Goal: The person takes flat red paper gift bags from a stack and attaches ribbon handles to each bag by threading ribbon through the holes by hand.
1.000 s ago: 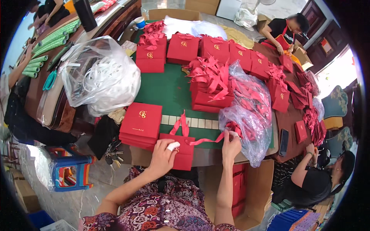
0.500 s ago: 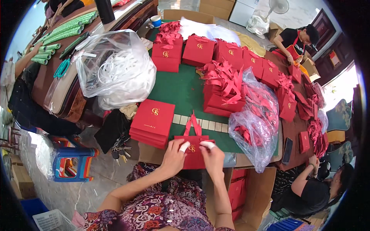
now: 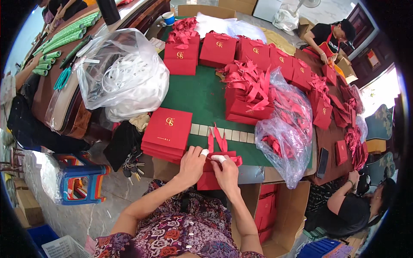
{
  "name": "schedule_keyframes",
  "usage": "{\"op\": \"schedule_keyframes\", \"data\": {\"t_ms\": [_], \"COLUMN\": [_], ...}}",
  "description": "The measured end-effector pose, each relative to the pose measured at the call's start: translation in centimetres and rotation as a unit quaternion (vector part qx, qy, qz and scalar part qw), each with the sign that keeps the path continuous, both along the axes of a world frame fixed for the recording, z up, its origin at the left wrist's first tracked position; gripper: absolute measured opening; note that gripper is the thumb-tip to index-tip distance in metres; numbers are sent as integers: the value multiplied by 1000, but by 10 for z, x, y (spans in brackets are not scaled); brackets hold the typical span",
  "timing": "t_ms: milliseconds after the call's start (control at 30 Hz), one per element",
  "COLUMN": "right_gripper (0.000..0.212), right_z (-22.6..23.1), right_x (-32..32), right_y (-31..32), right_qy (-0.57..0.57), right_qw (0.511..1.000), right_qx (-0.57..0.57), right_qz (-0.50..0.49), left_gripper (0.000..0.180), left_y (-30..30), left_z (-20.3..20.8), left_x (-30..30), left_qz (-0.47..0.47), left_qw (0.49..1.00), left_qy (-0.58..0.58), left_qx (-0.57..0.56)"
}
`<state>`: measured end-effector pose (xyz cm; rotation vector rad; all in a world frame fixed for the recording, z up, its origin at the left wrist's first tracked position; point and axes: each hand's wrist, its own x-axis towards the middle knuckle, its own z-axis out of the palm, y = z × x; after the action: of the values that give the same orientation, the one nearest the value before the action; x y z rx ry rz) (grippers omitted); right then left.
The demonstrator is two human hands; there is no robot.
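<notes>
A small red paper bag [image 3: 207, 182] is at the table's front edge in front of me. My left hand [image 3: 193, 165] is closed on its upper left part, and my right hand [image 3: 225, 171] pinches at the top edge on the right. Both hands wear white wraps on a finger. Two ends of red ribbon [image 3: 219, 138] stand up from the bag, and a folded red piece sticks out right of my right fingers. The fingers hide most of the bag's front. Beside my left hand lies a stack of flat red bags [image 3: 167, 129].
A clear sack of white cords [image 3: 129, 81] stands left. Ribboned red bags [image 3: 249, 96] and a plastic bag of red ribbons [image 3: 284, 133] sit right. A pale strip of squares [image 3: 232, 134] crosses the green mat [image 3: 193, 94]. An open carton [image 3: 292, 210] is below; two people work at right.
My hands have moved together onto the bag's top edge and now cover the gold mark on its front. The red piece by my right fingers sticks out further. The whole view has shifted slightly.
</notes>
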<state>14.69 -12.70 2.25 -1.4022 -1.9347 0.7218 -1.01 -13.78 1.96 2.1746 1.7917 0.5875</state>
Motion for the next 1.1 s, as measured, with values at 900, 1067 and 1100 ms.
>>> {"op": "schedule_keyframes", "data": {"t_ms": [900,1067,1100], "right_gripper": [11,12,12], "right_z": [-4,7,8], "right_x": [25,29,28], "right_y": [-7,-13,-14], "right_qy": [-25,-66,-64], "right_qw": [999,997,997], "right_qx": [18,13,5], "right_qz": [26,48,46], "left_gripper": [22,16,15], "left_y": [0,5,6], "left_z": [-1,9,10], "left_x": [-11,-9,-8], "left_qz": [-32,-20,-28], "left_qw": [963,964,968], "left_qy": [-200,-207,-204], "left_qx": [-180,-165,-144]}}
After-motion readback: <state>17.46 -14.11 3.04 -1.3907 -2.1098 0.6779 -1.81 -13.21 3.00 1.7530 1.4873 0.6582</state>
